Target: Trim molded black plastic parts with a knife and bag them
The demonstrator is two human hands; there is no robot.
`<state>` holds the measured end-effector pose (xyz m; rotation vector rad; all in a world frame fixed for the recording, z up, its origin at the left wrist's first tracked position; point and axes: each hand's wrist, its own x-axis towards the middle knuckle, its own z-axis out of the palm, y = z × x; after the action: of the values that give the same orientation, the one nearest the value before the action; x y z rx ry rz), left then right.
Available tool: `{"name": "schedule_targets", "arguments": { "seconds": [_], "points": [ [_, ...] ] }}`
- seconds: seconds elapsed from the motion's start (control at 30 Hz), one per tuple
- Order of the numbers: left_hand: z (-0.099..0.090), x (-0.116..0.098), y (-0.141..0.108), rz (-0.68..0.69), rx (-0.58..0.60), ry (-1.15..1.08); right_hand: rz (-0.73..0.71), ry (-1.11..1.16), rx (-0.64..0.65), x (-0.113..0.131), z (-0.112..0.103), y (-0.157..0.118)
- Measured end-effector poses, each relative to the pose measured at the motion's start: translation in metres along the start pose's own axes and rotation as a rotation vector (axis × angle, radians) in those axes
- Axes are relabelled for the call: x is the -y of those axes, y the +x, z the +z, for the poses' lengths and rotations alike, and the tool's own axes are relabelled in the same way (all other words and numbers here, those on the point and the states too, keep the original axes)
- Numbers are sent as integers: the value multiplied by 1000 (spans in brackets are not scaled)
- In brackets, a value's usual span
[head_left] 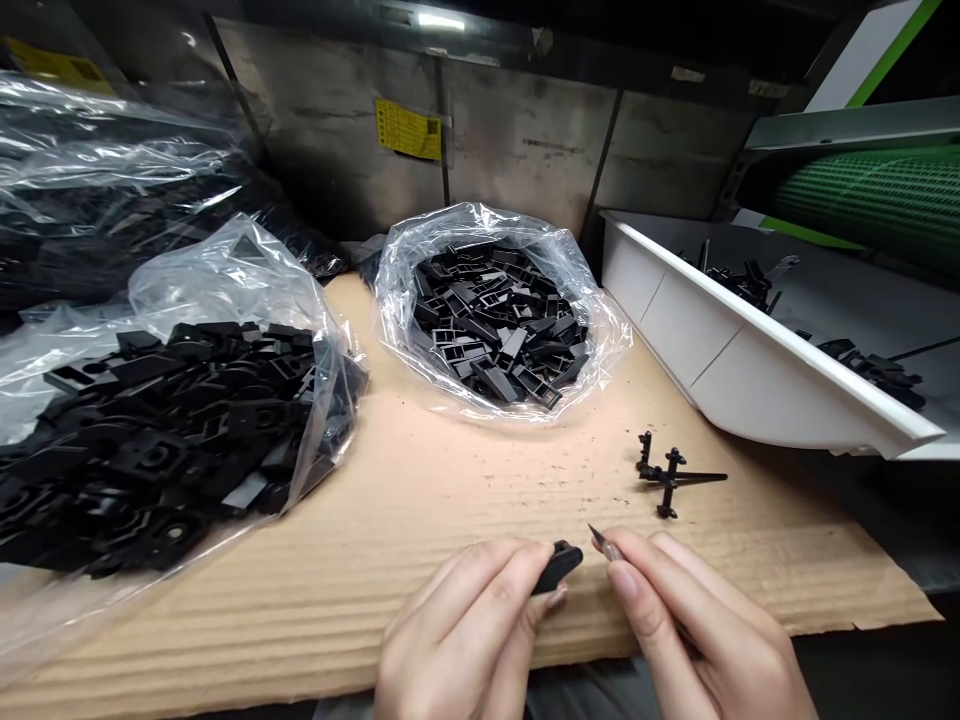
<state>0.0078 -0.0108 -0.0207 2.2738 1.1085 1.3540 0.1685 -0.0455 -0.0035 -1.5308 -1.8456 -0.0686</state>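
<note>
Pinched in my left hand [480,620] is a small black plastic part [559,567] with a rounded end that sticks out past the fingertips. My right hand [697,610] grips a craft knife [609,548], its pointed blade angled up and to the left. A small gap separates the blade tip from the black part. Beyond my right hand, a black plastic sprue [667,478] with short side stubs lies on the cardboard [480,480]. Most of the knife's handle is hidden by my fingers.
A clear bag [600,335] of small black parts stands open at the back middle. Another open bag [330,420] of black parts lies at left, with more wrapped bags [112,200] behind. At right, a white tray [675,320] holds black sprues. Dark crumbs dot the cardboard.
</note>
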Motion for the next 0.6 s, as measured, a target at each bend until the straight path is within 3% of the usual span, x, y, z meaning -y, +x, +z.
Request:
{"name": "schedule_targets", "arguments": {
  "seconds": [0.13,0.3,0.4,0.5,0.6],
  "points": [
    [0,-3,6,-99,-84,-39,153,186,59,8,4,12],
    [0,-9,12,-197,-105,-114,373,437,263,14,1,22],
    [-2,-12,13,-246,-81,-172,427,405,291,12,-3,25],
    [-8,-11,15,-295,-12,-289,375,266,189,5,-7,23],
    [-15,-8,18,-410,116,-450,167,181,114,-3,-13,17]
  ]
}}
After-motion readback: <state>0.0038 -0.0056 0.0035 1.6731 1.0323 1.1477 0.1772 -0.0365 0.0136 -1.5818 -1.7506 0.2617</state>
